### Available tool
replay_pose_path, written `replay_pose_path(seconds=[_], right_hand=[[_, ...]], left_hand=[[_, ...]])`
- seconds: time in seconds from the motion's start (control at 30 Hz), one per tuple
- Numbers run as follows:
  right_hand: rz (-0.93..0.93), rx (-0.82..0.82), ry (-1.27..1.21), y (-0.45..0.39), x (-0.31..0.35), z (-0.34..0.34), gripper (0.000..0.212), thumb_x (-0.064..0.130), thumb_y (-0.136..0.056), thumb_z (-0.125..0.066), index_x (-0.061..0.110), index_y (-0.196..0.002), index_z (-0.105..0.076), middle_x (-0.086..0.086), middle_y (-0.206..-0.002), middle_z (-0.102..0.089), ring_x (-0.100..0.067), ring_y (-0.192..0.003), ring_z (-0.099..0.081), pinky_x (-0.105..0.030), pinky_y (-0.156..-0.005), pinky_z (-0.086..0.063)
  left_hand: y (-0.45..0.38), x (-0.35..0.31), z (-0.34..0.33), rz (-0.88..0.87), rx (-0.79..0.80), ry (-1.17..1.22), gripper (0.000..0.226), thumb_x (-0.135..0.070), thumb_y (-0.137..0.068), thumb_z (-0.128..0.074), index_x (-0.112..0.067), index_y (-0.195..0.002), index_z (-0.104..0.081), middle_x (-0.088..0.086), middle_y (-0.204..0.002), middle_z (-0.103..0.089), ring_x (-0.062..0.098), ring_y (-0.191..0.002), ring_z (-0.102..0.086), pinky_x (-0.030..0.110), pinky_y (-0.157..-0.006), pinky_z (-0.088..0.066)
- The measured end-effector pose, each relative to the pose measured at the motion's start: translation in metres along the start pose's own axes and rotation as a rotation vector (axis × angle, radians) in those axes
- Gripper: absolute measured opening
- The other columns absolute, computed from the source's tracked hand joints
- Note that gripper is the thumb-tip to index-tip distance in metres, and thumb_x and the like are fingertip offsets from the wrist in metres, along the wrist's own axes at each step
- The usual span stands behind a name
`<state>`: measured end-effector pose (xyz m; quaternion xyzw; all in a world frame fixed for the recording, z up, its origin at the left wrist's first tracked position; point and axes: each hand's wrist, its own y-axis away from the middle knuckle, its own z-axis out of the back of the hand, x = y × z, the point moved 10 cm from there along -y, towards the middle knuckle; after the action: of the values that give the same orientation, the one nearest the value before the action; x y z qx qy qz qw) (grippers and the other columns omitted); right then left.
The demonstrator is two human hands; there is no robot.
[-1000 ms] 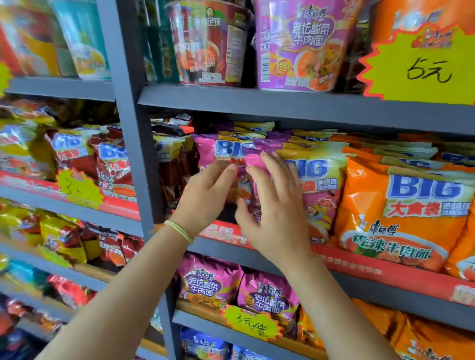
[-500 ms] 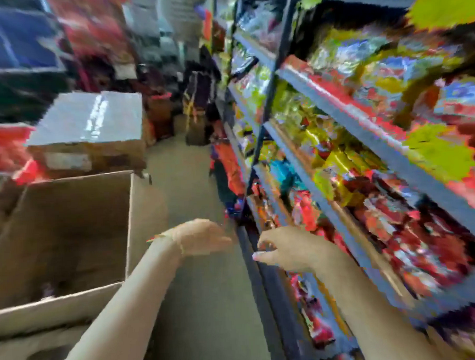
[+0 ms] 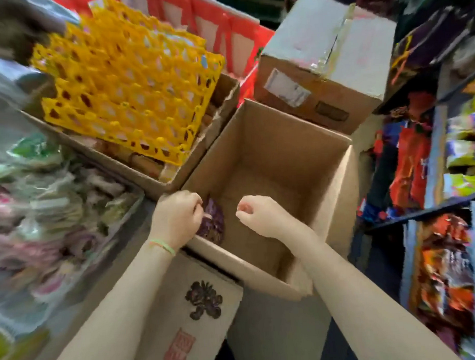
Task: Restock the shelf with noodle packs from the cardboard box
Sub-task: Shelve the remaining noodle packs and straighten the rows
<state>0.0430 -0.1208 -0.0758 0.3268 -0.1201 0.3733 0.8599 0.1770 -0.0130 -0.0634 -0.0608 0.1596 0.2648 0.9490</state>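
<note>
Both hands over the open cardboard box (image 3: pixel 271 162): left hand (image 3: pixel 175 218) at the near-left corner, fingers curled against a purple noodle pack (image 3: pixel 212 221) standing along the inner left wall, though too blurred to tell whether actually gripped; right hand (image 3: pixel 259 214) loosely fisted above the middle of the box, holding nothing visible. Green band (image 3: pixel 163 245) on the left wrist. Yellow egg tray (image 3: pixel 128 84) in another box just to the left, taped carton (image 3: pixel 323 59) behind, stocked shelf (image 3: pixel 434 155) along the right edge, blurred.
</note>
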Motion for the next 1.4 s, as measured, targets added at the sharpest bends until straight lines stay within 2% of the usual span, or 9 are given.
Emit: replay_pose_path(seconds=[0.27, 0.4, 0.57, 0.73, 1.0, 1.1, 1.23, 1.3, 1.4], right_hand=[[0.025, 0.503, 0.274, -0.105, 0.007, -0.156, 0.048, 0.025, -0.097, -0.052, 0.016, -0.143, -0.042, -0.013, -0.128, -0.059, -0.032, -0.114, -0.057, -0.038, -0.1, -0.044], [-0.052, 0.556, 0.344, -0.12, -0.014, -0.183, 0.054, 0.034, -0.097, -0.05, 0.026, -0.148, -0.034, -0.008, -0.141, -0.051, -0.03, -0.12, -0.054, -0.04, -0.103, -0.045], [-0.263, 0.342, 0.163, -0.132, -0.034, -0.164, 0.058, 0.041, -0.099, -0.046, 0.021, -0.148, -0.021, -0.018, -0.143, -0.04, -0.035, -0.118, -0.053, -0.04, -0.085, -0.045], [-0.505, 0.081, -0.18, -0.126, -0.071, -0.149, 0.047, 0.034, -0.097, -0.047, 0.015, -0.139, -0.035, -0.017, -0.13, -0.053, -0.034, -0.11, -0.057, -0.038, -0.083, -0.049], [-0.449, -0.138, -0.333, -0.092, -0.086, -0.084, 0.029, 0.017, -0.092, -0.062, 0.023, -0.112, -0.042, -0.011, -0.115, -0.059, -0.025, -0.092, -0.064, -0.043, -0.077, -0.06], [-0.278, -0.261, -0.467, -0.056, -0.074, -0.029, 0.053, 0.014, -0.093, -0.067, 0.03, -0.133, -0.037, -0.003, -0.126, -0.055, -0.015, -0.103, -0.063, -0.034, -0.08, -0.061], [-0.071, -0.457, -0.64, 0.011, -0.056, 0.056, 0.086, 0.011, -0.091, -0.068, 0.044, -0.151, -0.016, 0.022, -0.126, -0.048, -0.009, -0.114, -0.061, -0.037, -0.085, -0.06], [-0.012, -0.581, -0.7, 0.05, -0.056, 0.096, 0.09, 0.007, -0.091, -0.068, 0.04, -0.154, -0.013, 0.037, -0.12, -0.047, 0.0, -0.108, -0.063, -0.034, -0.08, -0.061], [-0.003, -0.722, -0.847, 0.111, -0.071, 0.144, 0.08, 0.007, -0.094, -0.065, 0.033, -0.155, -0.019, 0.01, -0.13, -0.058, -0.01, -0.106, -0.068, -0.038, -0.079, -0.061]], left_hand=[[0.015, 0.015, -0.002, -0.034, -0.322, 0.17, 0.021, -0.019, -0.075, -0.047, -0.013, -0.063, -0.062, 0.002, -0.061, -0.056, 0.028, -0.063, -0.05, 0.039, -0.066, -0.034], [0.015, 0.015, 0.001, -0.063, -0.379, 0.172, 0.02, -0.018, -0.075, -0.046, -0.013, -0.06, -0.057, 0.002, -0.058, -0.052, 0.028, -0.06, -0.048, 0.039, -0.063, -0.032], [0.008, 0.012, 0.001, -0.06, -0.403, 0.171, 0.021, -0.019, -0.077, -0.046, -0.012, -0.059, -0.055, 0.001, -0.058, -0.05, 0.027, -0.059, -0.048, 0.039, -0.065, -0.033], [0.008, 0.011, 0.001, -0.058, -0.414, 0.156, 0.019, -0.018, -0.076, -0.046, -0.012, -0.059, -0.053, 0.003, -0.059, -0.05, 0.028, -0.06, -0.045, 0.038, -0.064, -0.033], [0.004, 0.006, 0.001, -0.062, -0.358, 0.12, 0.02, -0.018, -0.08, -0.047, -0.014, -0.061, -0.053, 0.0, -0.059, -0.051, 0.025, -0.061, -0.046, 0.038, -0.065, -0.034], [-0.002, -0.004, -0.004, -0.011, -0.247, 0.064, 0.024, -0.024, -0.086, -0.05, -0.015, -0.065, -0.06, 0.0, -0.061, -0.058, 0.026, -0.061, -0.054, 0.038, -0.065, -0.042], [-0.008, -0.044, -0.023, 0.145, 0.144, 0.193, 0.045, -0.049, -0.093, -0.054, -0.016, -0.123, -0.058, 0.007, -0.111, -0.061, 0.029, -0.101, -0.063, 0.043, -0.079, -0.054], [-0.011, -0.079, -0.01, 0.137, 0.1, 0.383, 0.07, -0.052, -0.089, -0.062, -0.017, -0.144, -0.039, 0.008, -0.133, -0.049, 0.026, -0.117, -0.056, 0.04, -0.089, -0.052], [-0.022, -0.113, -0.001, 0.276, 0.129, 0.867, 0.106, -0.062, -0.071, -0.075, -0.015, -0.152, -0.026, 0.011, -0.142, -0.044, 0.024, -0.125, -0.052, 0.039, -0.104, -0.045]])
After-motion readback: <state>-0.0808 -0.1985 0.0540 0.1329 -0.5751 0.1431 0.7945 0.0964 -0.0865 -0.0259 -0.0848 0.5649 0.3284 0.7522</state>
